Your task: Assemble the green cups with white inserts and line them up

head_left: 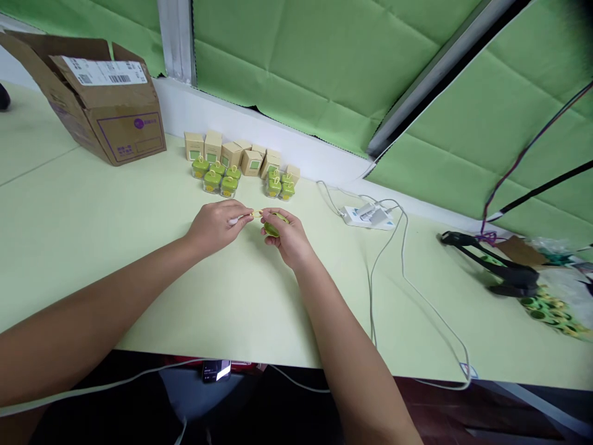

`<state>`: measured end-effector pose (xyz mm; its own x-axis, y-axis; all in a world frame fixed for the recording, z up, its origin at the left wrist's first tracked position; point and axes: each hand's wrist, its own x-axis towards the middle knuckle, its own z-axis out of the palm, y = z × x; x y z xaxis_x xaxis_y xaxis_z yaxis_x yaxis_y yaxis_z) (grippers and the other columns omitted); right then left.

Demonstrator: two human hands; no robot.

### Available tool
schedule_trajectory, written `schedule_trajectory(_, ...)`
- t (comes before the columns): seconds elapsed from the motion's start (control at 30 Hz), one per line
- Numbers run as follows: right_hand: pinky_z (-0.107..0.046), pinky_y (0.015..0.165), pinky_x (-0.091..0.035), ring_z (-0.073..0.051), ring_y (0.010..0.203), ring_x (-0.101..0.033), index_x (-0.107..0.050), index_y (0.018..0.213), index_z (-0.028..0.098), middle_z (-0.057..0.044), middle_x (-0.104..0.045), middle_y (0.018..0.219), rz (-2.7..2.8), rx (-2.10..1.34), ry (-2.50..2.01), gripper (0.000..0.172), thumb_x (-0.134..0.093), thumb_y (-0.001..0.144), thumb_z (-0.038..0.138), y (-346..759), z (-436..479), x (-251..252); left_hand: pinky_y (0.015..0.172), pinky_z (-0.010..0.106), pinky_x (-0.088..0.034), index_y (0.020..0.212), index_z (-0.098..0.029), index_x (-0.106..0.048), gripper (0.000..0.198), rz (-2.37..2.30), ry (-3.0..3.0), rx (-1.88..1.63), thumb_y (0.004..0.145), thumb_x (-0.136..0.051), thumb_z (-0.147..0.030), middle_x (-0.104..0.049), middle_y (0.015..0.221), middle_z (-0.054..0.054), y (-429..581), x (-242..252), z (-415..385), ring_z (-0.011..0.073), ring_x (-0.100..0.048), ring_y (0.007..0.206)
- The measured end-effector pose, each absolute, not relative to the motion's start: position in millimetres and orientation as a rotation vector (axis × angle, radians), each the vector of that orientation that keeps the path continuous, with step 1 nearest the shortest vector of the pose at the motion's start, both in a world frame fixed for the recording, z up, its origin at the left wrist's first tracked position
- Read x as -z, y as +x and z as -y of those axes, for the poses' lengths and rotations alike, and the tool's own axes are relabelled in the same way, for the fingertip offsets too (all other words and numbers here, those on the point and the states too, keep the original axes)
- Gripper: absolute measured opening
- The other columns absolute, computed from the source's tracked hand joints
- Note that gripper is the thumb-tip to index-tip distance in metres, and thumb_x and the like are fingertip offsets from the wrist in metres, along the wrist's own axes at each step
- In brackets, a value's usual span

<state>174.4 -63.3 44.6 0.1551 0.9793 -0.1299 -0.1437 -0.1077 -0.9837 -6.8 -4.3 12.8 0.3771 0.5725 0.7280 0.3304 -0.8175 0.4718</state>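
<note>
My left hand pinches the end of a thin yellow loop between thumb and fingers. A small white piece also pokes out of this hand; what it belongs to is hidden. My right hand is wrapped round a small green-topped container, mostly covered by the fingers, and its thumb and forefinger meet the loop's other end. Beyond the hands stand several clear little containers with green lids and yellow loops. A second cluster of such containers is to their right.
Small tan cartons line the wall behind the containers. An open cardboard box stands at the back left. On the right are a power strip with trailing white cables, a black stand and a bag of green parts. A phone lies below the table edge.
</note>
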Motion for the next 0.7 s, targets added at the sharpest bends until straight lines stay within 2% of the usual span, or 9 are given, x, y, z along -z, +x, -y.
schedule_trajectory(0.2,-0.022,0.045,-0.039,-0.01,0.058,-0.058,-0.069,0.091,0.023,0.003,-0.063,0.08,0.975,-1.177,-1.332,0.04,-0.085,0.064,0.046,174.7,63.1,-43.9,0.075,0.029,-0.054,0.099,-0.022,-0.082,0.019,-0.81,2.439,-1.381,0.096,-0.064,-0.029,-0.081,0.095,0.004,-7.7,-8.6,1.4,0.0177,-0.074,0.084)
schedule_trajectory(0.37,-0.022,0.044,-0.04,-0.012,0.056,-0.059,-0.07,0.084,0.021,0.003,-0.06,0.068,1.093,-1.11,-1.374,0.036,-0.086,0.065,0.047,173.7,61.8,-38.8,0.068,0.029,-0.05,0.098,-0.024,-0.082,0.021,-0.798,2.519,-1.314,0.098,-0.062,-0.027,-0.08,0.092,0.002,-8.4,-9.2,2.2,0.0162,-0.072,0.078)
schedule_trajectory(0.53,-0.021,0.044,-0.041,-0.011,0.058,-0.061,-0.072,0.087,0.021,0.001,-0.065,0.077,1.155,-1.116,-1.421,0.033,-0.082,0.069,0.047,177.1,60.2,-35.9,0.061,0.028,-0.044,0.096,-0.025,-0.082,0.023,-0.802,2.605,-1.239,0.099,-0.059,-0.026,-0.078,0.087,0.001,-9.7,-9.9,3.4,0.0148,-0.069,0.073)
schedule_trajectory(0.7,-0.021,0.044,-0.041,-0.01,0.057,-0.061,-0.071,0.085,0.021,0.0,-0.067,0.081,1.189,-1.154,-1.417,0.03,-0.08,0.071,0.046,180.4,59.9,-36.1,0.063,0.028,-0.045,0.094,-0.024,-0.081,0.025,-0.77,2.661,-1.202,0.099,-0.057,-0.026,-0.078,0.087,0.001,-10.4,-8.5,2.5,0.0153,-0.07,0.075)
